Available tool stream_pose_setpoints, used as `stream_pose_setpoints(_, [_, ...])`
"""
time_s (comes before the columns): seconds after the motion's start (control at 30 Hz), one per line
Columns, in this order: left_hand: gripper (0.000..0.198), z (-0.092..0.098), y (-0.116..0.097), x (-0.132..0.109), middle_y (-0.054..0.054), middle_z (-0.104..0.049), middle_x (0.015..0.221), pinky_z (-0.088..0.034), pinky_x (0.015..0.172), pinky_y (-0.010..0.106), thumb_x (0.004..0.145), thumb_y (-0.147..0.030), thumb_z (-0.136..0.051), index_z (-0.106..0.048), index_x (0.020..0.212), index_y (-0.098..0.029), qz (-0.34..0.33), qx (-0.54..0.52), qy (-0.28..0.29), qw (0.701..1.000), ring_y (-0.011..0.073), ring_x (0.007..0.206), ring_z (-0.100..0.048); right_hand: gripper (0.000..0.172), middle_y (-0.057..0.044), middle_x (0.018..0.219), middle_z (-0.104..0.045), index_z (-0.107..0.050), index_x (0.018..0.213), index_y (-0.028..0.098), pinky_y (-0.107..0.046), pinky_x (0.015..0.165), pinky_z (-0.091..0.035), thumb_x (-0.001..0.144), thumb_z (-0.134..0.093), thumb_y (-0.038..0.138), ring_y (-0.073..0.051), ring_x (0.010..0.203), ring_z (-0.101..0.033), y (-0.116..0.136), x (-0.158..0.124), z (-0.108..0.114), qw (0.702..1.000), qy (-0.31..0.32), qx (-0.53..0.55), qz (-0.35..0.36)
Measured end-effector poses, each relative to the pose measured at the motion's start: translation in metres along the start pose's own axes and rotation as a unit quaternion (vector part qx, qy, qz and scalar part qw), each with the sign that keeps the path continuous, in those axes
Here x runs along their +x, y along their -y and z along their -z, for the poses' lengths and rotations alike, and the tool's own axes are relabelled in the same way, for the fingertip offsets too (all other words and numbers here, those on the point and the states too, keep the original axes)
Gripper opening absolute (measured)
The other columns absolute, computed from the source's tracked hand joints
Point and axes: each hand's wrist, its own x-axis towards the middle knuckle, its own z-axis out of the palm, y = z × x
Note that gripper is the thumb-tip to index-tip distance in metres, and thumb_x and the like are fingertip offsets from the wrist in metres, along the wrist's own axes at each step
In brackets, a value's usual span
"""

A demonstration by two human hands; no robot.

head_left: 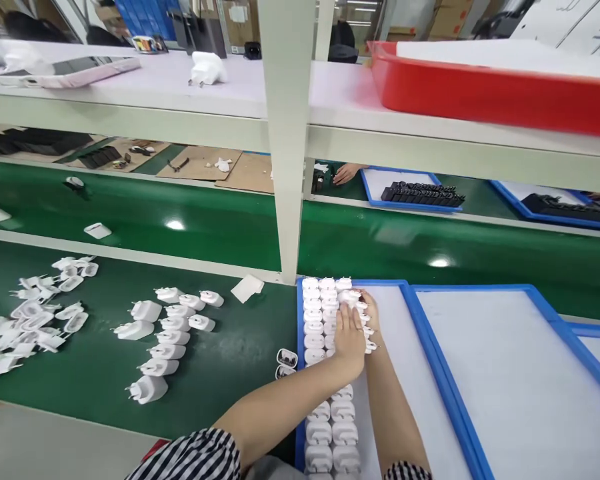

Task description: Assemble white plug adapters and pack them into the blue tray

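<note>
White plug housings [319, 433] stand in rows along the left side of a blue-edged white tray [410, 373]. Over the far part of these rows, my left hand [349, 340] lies with its fingers close together against a stack of white plugs [368, 333]. My right hand [371, 312] is curled round the far right side of the same plugs, partly hidden behind them. Metal pins of the plugs point to the right. Just left of the tray, two open housings [287, 358] show their dark insides.
More white plugs [159, 367] and a pile of housings [30, 327] lie on the green bench at left. An upright post [287, 133] rises behind the tray. A red bin [460, 93] sits on the shelf. Beyond, another person's hand [347, 173] shows.
</note>
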Motion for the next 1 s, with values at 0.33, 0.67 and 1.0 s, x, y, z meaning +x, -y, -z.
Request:
stream_pose_setpoints(0.33, [0.064,0.009,0.032,-0.035,0.013,-0.013,0.132,-0.018,0.095,0.047,0.068,-0.026,-0.048,-0.021,0.123,-0.009,-0.087,-0.073,-0.071,0.991,0.0275,0.120,-0.003,0.029,0.000,0.061,-0.051,-0.052,0.077,0.017,-0.029,0.065,-0.035,0.068,-0.032,0.036,-0.015,0.062,-0.047,0.000,0.012,0.014,0.972,-0.071,-0.224,0.005])
stream_pose_setpoints(0.67, [0.031,0.033,0.113,-0.025,0.006,-0.049,0.110,-0.033,0.089,0.026,0.078,-0.016,-0.030,-0.046,0.104,-0.015,-0.084,-0.186,-0.108,0.973,0.0134,0.103,-0.040,0.072,-0.002,0.081,-0.058,-0.024,0.123,0.015,-0.027,0.066,-0.039,0.057,-0.051,0.029,-0.017,0.073,-0.054,-0.005,-0.071,0.059,0.878,0.205,-0.405,-0.153])
stream_pose_setpoints(1.0, [0.019,0.091,0.055,0.114,0.009,-0.057,0.087,-0.045,0.067,0.029,0.067,-0.013,-0.054,-0.055,0.086,-0.008,-0.082,-0.035,0.235,0.968,0.0179,0.079,-0.054,0.062,-0.003,0.106,-0.054,-0.029,0.120,0.022,-0.028,0.071,-0.039,0.062,-0.049,0.036,-0.021,0.093,-0.050,-0.001,-0.071,0.030,0.852,0.154,-0.484,-0.124])
